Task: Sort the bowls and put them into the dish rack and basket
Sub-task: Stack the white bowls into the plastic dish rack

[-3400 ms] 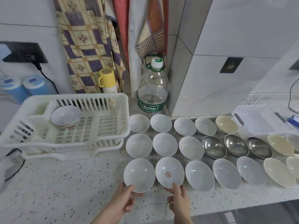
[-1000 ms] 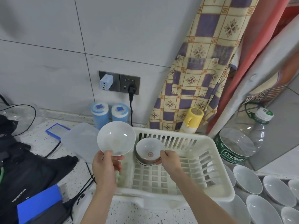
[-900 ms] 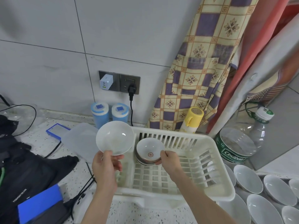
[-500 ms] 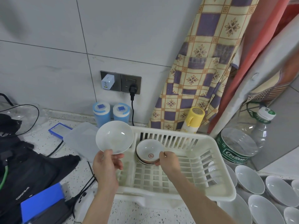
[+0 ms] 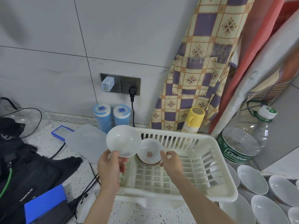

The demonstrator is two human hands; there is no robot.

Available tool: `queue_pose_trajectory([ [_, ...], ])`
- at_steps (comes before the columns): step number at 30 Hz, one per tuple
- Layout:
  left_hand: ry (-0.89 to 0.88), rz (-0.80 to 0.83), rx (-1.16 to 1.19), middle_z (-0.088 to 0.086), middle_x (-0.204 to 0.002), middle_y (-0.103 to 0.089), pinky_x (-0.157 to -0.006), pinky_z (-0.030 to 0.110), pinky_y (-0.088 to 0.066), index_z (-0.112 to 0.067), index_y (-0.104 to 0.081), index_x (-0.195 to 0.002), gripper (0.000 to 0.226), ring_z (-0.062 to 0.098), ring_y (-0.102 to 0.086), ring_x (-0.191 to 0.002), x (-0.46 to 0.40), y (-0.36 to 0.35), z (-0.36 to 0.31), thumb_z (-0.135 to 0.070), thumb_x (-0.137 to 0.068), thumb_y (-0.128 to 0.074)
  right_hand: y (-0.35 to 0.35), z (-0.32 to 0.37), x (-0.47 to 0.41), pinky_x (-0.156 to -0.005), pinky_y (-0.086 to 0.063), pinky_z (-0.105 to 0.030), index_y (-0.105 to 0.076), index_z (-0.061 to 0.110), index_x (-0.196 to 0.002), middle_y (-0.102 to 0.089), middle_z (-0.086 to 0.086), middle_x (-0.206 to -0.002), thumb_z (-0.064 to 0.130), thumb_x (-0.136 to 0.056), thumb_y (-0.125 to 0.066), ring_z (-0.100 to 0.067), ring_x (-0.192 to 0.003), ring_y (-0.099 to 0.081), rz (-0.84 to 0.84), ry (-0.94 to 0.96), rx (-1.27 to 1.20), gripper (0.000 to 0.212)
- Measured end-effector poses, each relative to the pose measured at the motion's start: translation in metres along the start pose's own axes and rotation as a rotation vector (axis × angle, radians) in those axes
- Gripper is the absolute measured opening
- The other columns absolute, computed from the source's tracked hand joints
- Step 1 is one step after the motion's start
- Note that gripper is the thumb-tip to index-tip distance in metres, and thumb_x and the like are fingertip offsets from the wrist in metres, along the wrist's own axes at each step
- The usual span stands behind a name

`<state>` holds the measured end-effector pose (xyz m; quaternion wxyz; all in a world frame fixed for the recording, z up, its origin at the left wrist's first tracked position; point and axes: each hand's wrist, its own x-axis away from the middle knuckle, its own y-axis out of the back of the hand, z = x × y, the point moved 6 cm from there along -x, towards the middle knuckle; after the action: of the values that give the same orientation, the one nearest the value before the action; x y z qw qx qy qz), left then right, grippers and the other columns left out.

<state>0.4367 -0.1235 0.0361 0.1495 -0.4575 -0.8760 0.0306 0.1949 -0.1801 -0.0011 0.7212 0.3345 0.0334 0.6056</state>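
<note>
My left hand [image 5: 111,165] pinches the near rim of a plain white bowl [image 5: 123,139], held tilted above the left edge of the white plastic dish rack [image 5: 215,175]. Inside the rack's back left part sits a small stack of bowls; the top one is a white bowl with a red mark [image 5: 150,153] in its bottom. My right hand [image 5: 171,160] holds that marked bowl by its right rim, fingers curled on the edge. Several more white bowls [image 5: 252,181] stand on the counter at the lower right.
A large clear water bottle [image 5: 241,143] stands right of the rack, a yellow-capped bottle [image 5: 193,120] behind it. Two blue canisters [image 5: 111,117], a frosted lid [image 5: 87,141], black bag [image 5: 29,167], cables and a blue box [image 5: 43,202] crowd the counter on the left.
Since 3.4 s ago both bowls were lifted from the counter rows and carried to the rack. In the last second the marked bowl settled onto the stack; the plain bowl stayed raised.
</note>
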Motion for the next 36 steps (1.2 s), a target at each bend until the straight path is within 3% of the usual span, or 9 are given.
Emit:
queue_pose_trajectory([
  [3,0.025,0.049,-0.07,0.015,-0.058,-0.068,-0.034,0.025,-0.037,-0.014,-0.065,-0.099,0.015,0.014,-0.045,-0.035,-0.003,-0.005,0.002,-0.013,-0.088,-0.055,0.011,0.007,0.006,-0.055,-0.044,-0.025,-0.055,0.022,-0.125,-0.071,0.001,-0.079,0.048,-0.096,-0.045,-0.009,-0.059,-0.058,-0.059,0.105,-0.074,0.04],
  [9,0.102,0.209,-0.186,0.014,-0.054,-0.066,-0.035,0.02,-0.031,-0.008,-0.065,-0.094,0.017,0.013,-0.042,-0.034,0.001,-0.037,0.006,-0.015,-0.089,-0.051,0.009,0.03,0.019,-0.063,-0.044,-0.023,-0.063,0.025,-0.111,-0.072,-0.003,-0.072,0.038,-0.099,-0.047,-0.002,-0.065,-0.062,0.119,0.22,-0.277,0.024],
  [13,0.14,0.284,-0.27,0.013,-0.051,-0.065,-0.033,0.018,-0.028,-0.005,-0.065,-0.103,0.021,0.013,-0.04,-0.031,0.002,-0.053,0.015,-0.014,-0.091,-0.05,0.016,0.036,0.017,-0.054,-0.038,-0.014,-0.067,0.018,-0.097,-0.064,0.003,-0.075,0.013,-0.094,-0.049,-0.004,-0.059,-0.053,0.11,0.263,-0.209,0.019],
  [16,0.175,0.305,-0.288,0.012,-0.053,-0.067,-0.033,0.017,-0.029,-0.007,-0.062,-0.113,0.024,0.012,-0.042,-0.032,0.001,-0.057,0.021,-0.019,-0.093,-0.054,0.019,0.036,0.011,-0.051,-0.038,-0.019,-0.066,0.013,-0.085,-0.067,-0.005,-0.074,0.002,-0.089,-0.045,-0.01,-0.061,-0.056,0.123,0.265,-0.108,0.024],
  [20,0.103,0.318,-0.323,0.007,-0.062,-0.074,-0.034,0.018,-0.035,-0.033,-0.047,-0.127,0.034,0.008,-0.047,-0.032,-0.001,-0.06,0.022,-0.033,-0.095,-0.058,0.019,0.03,-0.002,-0.055,-0.044,-0.029,-0.067,0.005,-0.087,-0.07,-0.003,-0.06,0.005,-0.088,-0.045,-0.02,-0.059,-0.059,0.116,0.19,-0.04,0.022],
  [24,0.01,0.333,-0.449,-0.005,-0.064,-0.074,-0.038,0.013,-0.039,-0.03,-0.054,-0.131,0.037,0.0,-0.053,-0.038,-0.001,-0.059,0.024,-0.03,-0.094,-0.06,0.016,0.026,-0.008,-0.058,-0.046,-0.032,-0.066,0.004,-0.083,-0.069,0.001,-0.055,0.005,-0.086,-0.043,-0.024,-0.061,-0.057,0.112,0.173,0.021,0.023],
  [27,0.023,0.344,-0.516,-0.015,-0.065,-0.073,-0.047,0.01,-0.041,-0.032,-0.052,-0.134,0.045,-0.008,-0.063,-0.058,-0.003,-0.058,0.029,-0.028,-0.091,-0.062,0.011,0.027,-0.011,-0.056,-0.044,-0.03,-0.067,0.003,-0.084,-0.069,0.001,-0.056,0.005,-0.085,-0.043,-0.022,-0.06,-0.056,0.105,0.17,0.047,0.025],
  [33,0.016,0.412,-0.568,-0.013,-0.067,-0.074,-0.052,0.007,-0.041,-0.035,-0.051,-0.135,0.052,-0.008,-0.068,-0.067,-0.005,-0.061,0.036,-0.027,-0.086,-0.067,0.008,0.032,-0.013,-0.042,-0.033,-0.022,-0.057,0.012,-0.069,-0.071,-0.005,-0.067,0.006,-0.087,-0.043,-0.008,-0.04,-0.039,0.085,0.173,0.129,0.023],
  [36,-0.021,0.422,-0.61,-0.014,-0.066,-0.074,-0.052,0.007,-0.041,-0.036,-0.053,-0.131,0.048,-0.005,-0.068,-0.067,-0.008,-0.06,0.039,-0.025,-0.087,-0.069,0.007,0.031,-0.013,-0.045,-0.035,-0.024,-0.062,0.009,-0.088,-0.073,-0.011,-0.078,0.008,-0.089,-0.042,-0.011,-0.044,-0.042,0.09,0.16,0.174,0.021],
])
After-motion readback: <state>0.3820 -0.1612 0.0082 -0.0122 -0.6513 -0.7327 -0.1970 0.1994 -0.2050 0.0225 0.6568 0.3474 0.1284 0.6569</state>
